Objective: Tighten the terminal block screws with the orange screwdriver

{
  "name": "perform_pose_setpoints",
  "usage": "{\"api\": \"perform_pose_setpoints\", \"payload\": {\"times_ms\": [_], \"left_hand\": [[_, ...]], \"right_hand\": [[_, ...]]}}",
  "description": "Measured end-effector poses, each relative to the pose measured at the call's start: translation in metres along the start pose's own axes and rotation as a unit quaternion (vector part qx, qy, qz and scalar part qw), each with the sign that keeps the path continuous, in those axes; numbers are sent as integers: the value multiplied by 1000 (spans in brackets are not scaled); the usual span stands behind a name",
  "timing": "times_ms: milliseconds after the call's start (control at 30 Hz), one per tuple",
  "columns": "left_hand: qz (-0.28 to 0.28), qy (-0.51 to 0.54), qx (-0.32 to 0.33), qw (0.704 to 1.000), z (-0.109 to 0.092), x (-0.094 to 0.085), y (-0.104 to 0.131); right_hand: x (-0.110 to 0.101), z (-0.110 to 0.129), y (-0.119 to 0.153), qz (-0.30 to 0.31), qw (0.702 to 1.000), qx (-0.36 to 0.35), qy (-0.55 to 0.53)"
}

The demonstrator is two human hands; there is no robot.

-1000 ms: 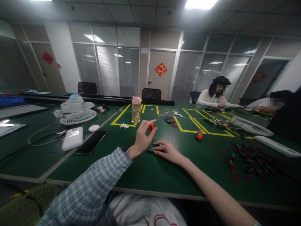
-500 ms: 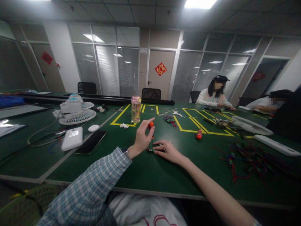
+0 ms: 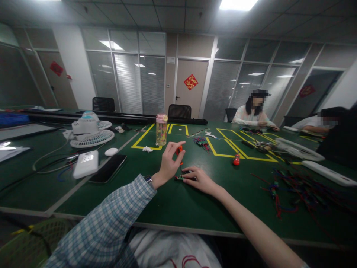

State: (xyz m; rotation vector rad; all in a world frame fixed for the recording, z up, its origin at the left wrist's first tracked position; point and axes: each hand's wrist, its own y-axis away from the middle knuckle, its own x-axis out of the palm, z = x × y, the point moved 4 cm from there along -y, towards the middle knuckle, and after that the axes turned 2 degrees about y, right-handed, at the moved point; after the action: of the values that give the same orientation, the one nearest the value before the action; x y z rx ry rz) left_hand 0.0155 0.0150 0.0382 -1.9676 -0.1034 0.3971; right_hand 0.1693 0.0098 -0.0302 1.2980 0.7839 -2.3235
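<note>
Green table (image 3: 156, 208) lies under everything. Left hand (image 3: 167, 160) pinches the orange-handled screwdriver (image 3: 180, 150), shaft down at a small circuit board (image 3: 178, 178), near middle. Right hand (image 3: 201, 180) touches this board, fingers slightly spread; whether gripping, I cannot tell. Probably it is light, stiff, fragile: hold by edges. Bottle (image 3: 161, 131) stands farther.

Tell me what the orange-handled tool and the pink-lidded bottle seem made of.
Tool handle: probably plastic, from its solid orange colour; finish unclear. Tool shaft: likely metal, being thin, dark and straight. Bottle body: clear plastic or perhaps glass, being see-through.
</note>
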Motion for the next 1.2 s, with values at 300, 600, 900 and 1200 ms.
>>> {"api": "perform_pose_setpoints", "payload": {"times_ms": [300, 600, 900, 1200], "left_hand": [[26, 58, -9, 998, 3, 3, 2], [-2, 28, -10, 1000, 4, 3, 2], [20, 21, -5, 1000, 0, 0, 0], [0, 12, -1, 1000, -1, 0, 0]], "right_hand": [[0, 0, -1, -1, 1000, -2, 6], [2, -1, -1, -1, 1000, -4, 8], [1, 0, 0, -5, 1000, -11, 7], [-1, 1, 0, 2, 1000, -2, 3]]}}
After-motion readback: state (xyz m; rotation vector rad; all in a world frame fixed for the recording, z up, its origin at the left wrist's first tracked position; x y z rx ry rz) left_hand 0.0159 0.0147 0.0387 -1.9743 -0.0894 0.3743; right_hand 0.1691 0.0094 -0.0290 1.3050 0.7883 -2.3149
